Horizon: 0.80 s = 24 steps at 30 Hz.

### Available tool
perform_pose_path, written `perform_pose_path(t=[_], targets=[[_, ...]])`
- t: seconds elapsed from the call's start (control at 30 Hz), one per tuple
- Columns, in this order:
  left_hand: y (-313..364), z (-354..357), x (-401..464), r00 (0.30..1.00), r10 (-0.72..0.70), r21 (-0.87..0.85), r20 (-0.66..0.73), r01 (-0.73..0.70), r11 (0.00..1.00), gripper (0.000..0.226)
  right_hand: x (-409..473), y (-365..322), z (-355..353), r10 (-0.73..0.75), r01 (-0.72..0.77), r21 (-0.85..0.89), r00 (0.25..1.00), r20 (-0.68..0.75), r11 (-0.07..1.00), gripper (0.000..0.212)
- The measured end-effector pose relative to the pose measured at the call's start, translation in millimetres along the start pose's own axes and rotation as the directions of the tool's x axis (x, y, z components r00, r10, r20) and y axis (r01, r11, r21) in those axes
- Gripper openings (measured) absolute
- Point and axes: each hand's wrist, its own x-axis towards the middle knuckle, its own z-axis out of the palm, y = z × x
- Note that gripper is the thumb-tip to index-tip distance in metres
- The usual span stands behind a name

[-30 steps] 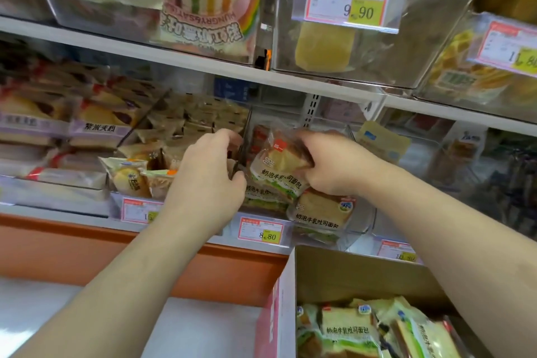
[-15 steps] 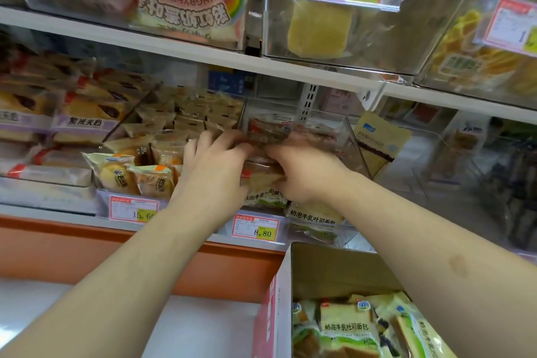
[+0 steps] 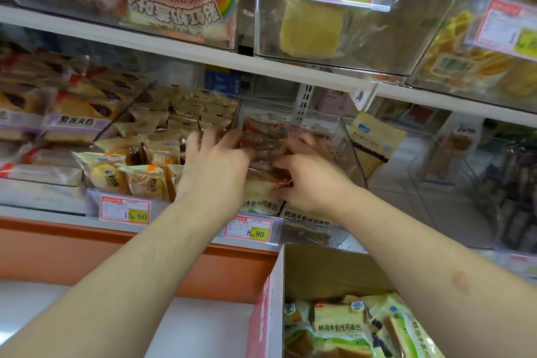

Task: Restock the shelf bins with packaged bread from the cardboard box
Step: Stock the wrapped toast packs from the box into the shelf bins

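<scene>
Both hands reach into a clear shelf bin [image 3: 350, 151] on the middle shelf. My left hand [image 3: 215, 168] lies with spread fingers against the left side of a stack of bread packets [image 3: 261, 151]. My right hand [image 3: 313, 180] curls its fingers and thumb round a red-labelled bread packet [image 3: 283, 183] on the stack's right side. More green-and-white bread packets [image 3: 305, 219] stand at the bin's front. The open cardboard box [image 3: 334, 270] sits below at bottom right, with several of the same bread packets [image 3: 340, 328] inside.
A bin of small bun packets [image 3: 130, 180] stands left of my hands, with purple-labelled cakes [image 3: 72, 125] further left. A nearly bare clear bin [image 3: 377, 139] stands to the right. The upper shelf edge [image 3: 203, 55] hangs close above. Price tags [image 3: 252, 231] line the front.
My right hand carried its bread packet from the bin's front deeper into the bin. My left hand moved right from the divider onto the stack. The view shifted slightly upward.
</scene>
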Motion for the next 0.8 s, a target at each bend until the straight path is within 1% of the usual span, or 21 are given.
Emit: perform_pose_path(t=[0.07, 0.13, 0.2, 0.27, 0.33, 0.43, 0.53, 0.6, 0.7, 0.8], targets=[[6, 0, 1, 0.999, 0.029, -0.004, -0.012, -0.029, 1.0, 0.053, -8, 4, -4, 0.013, -0.013, -0.001, 0.999, -0.042, 1.0, 0.065], [10, 1, 0, 0.998, 0.056, -0.01, -0.017, -0.056, 0.998, 0.049, -20, 13, -11, 0.083, -0.085, -0.025, 0.993, -0.08, 0.996, 0.082], [12, 4, 0, 0.997, 0.073, -0.027, -0.012, -0.074, 0.997, 0.046, -32, 25, -16, 0.139, -0.143, -0.104, 0.989, -0.047, 0.984, 0.087], [15, 5, 0, 0.997, 0.071, -0.036, 0.006, -0.071, 0.997, 0.047, -44, 32, -18, 0.16, -0.153, -0.211, 0.987, 0.019, 0.966, 0.088], [18, 4, 0, 0.998, 0.064, -0.019, 0.024, -0.063, 0.998, 0.045, -52, 36, -17, 0.162, -0.146, -0.267, 0.986, 0.039, 0.952, 0.087], [22, 4, 0, 0.999, 0.041, -0.018, 0.035, -0.04, 0.999, 0.037, -53, 35, -17, 0.143, -0.126, -0.299, 0.989, 0.033, 0.946, 0.083], [20, 7, 1, 1.0, 0.019, -0.013, 0.023, -0.019, 1.0, 0.024, -53, 34, -17, 0.131, -0.109, -0.31, 0.99, 0.052, 0.945, 0.085], [19, 9, 2, 0.998, 0.004, -0.006, 0.055, -0.004, 1.0, 0.022, -53, 35, -18, 0.122, -0.093, -0.314, 0.99, 0.074, 0.945, 0.085], [20, 10, 0, 0.993, 0.01, 0.016, 0.121, -0.012, 1.0, 0.027, -52, 35, -19, 0.086, -0.055, -0.319, 0.993, 0.083, 0.946, 0.073], [20, 10, 0, 0.994, 0.014, 0.01, 0.113, -0.015, 1.0, 0.028, -51, 36, -17, 0.045, -0.025, -0.342, 0.998, 0.05, 0.939, 0.062]])
